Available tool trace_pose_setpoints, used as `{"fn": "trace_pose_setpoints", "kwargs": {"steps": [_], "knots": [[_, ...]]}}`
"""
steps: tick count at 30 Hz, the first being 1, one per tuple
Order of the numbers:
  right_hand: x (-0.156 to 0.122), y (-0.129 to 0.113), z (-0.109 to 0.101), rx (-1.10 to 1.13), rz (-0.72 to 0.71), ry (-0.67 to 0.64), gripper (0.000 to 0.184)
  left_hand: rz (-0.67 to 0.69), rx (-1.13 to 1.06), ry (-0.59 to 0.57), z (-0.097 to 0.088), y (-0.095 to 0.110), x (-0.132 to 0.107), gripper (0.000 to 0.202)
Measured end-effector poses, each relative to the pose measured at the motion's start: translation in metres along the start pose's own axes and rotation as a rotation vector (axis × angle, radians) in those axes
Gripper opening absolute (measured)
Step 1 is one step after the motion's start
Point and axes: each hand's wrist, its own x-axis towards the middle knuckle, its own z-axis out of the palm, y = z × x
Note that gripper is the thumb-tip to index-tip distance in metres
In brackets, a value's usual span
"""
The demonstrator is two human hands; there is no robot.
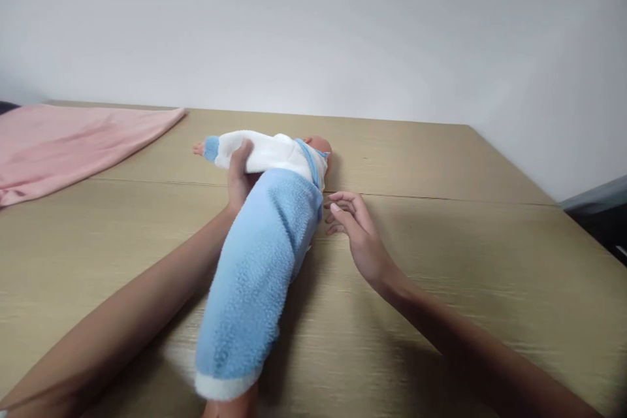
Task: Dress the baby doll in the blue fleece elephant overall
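Note:
A baby doll [294, 157] in a white top with blue trim and fuzzy blue trousers [259, 268] is tipped onto its side over the table. Its head points away from me and the trouser legs reach toward me. My left hand [240, 176] grips the doll by its white sleeve [235, 149], the thumb on top and the other fingers hidden behind it. Just right of the doll's waist, my right hand [360, 232] is held with loosely curved, parted fingers and nothing in them. The doll's face is turned out of sight.
A pink cloth [83, 144] lies spread on the left of the light wooden table [465, 261]. A seam runs across the tabletop. Behind stands a plain white wall [313, 26]. Dark objects show past the table's right edge.

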Motion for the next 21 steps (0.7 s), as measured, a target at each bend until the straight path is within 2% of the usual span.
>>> {"fn": "trace_pose_setpoints", "kwargs": {"steps": [2,5,11,15,18,20,21], "knots": [[-0.007,-0.013,-0.005,0.015,0.046,-0.016,0.044,0.030,-0.155,0.004,-0.001,-0.004,0.000,0.071],[-0.018,-0.028,-0.014,0.041,0.122,-0.031,0.054,0.032,-0.254,-0.060,-0.004,-0.010,0.001,0.065],[-0.031,-0.047,-0.028,0.077,0.227,-0.067,0.074,0.091,0.133,-0.172,-0.013,-0.017,-0.005,0.067],[-0.030,-0.053,-0.042,0.157,0.365,-0.043,0.089,0.063,0.499,-0.356,-0.012,-0.003,-0.015,0.070],[-0.023,-0.046,-0.060,0.183,0.454,-0.045,0.096,0.232,0.637,-0.480,-0.009,0.010,-0.014,0.078],[-0.016,-0.035,-0.075,0.117,0.387,-0.042,0.096,0.375,0.692,-0.502,-0.009,0.018,-0.010,0.078],[-0.013,-0.028,-0.083,0.061,0.299,-0.017,0.094,0.407,0.723,-0.501,-0.011,0.022,-0.008,0.076]]}}
